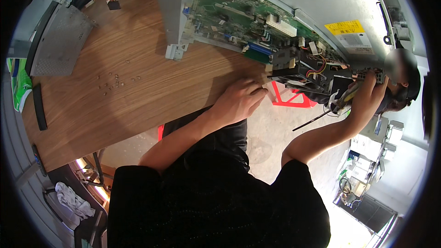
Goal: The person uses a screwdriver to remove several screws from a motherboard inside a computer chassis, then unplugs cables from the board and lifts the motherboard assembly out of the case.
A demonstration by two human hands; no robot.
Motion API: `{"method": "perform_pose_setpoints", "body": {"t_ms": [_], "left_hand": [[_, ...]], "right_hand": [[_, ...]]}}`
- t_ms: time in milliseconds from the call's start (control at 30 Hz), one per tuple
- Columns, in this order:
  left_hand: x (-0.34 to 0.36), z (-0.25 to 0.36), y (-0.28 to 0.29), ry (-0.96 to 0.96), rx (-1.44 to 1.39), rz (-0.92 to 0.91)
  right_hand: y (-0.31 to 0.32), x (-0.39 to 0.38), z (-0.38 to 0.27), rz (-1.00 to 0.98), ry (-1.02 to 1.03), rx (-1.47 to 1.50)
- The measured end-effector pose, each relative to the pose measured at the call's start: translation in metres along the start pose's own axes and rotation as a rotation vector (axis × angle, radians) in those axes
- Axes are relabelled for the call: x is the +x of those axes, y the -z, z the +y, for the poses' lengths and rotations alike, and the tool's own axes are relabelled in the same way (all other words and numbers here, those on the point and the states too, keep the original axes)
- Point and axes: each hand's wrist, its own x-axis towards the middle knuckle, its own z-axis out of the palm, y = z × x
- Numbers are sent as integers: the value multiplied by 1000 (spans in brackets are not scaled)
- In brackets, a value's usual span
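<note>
The opened computer case (321, 0) lies on its side at the far right corner of the wooden table (138, 92), with its lower right part overhanging the table edge. The green motherboard (229, 9) faces the viewer. Below it sit a black drive bay (298, 66) and a bundle of red, yellow and black wires (317, 69).

Right hand (367, 98): raised to the overhanging end of the case, wrist bent back, fingers curled closed around a yellow-handled tool (347, 96) and pressed against the case's lower corner. The tool's far end is hidden behind the hand and cabling. The right forearm runs up and to the right from the elbow, off the table and over the floor.

Left hand (239, 101): rests on the table edge just below the case, knuckles up, fingers bent loosely inward. Their tips lie near the case's bottom rim; contact with it cannot be confirmed. It holds nothing visible. The left forearm runs diagonally up from the body.

A thin black rod (312, 120) hangs below the case, between the two hands. A red stool (289, 96) stands on the floor beneath the overhang. Several small screws (115, 81) lie scattered on the table, well left of the hands. A perforated metal panel (57, 41) lies at the table's far left.
</note>
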Motion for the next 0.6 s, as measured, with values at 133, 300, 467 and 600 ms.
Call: {"method": "perform_pose_setpoints", "body": {"t_ms": [133,300,467,600], "left_hand": [[1,-1,0,-14,-4,-6],[0,-1,1,-10,-3,-20],[1,2,0,-4,42,21],[9,2,0,273,-172,258]], "right_hand": [[0,0,2,-6,-8,9],[0,0,2,-15,-25,21],[-1,-1,-1,-7,50,20],[-2,-2,-4,-7,-25,23]]}}
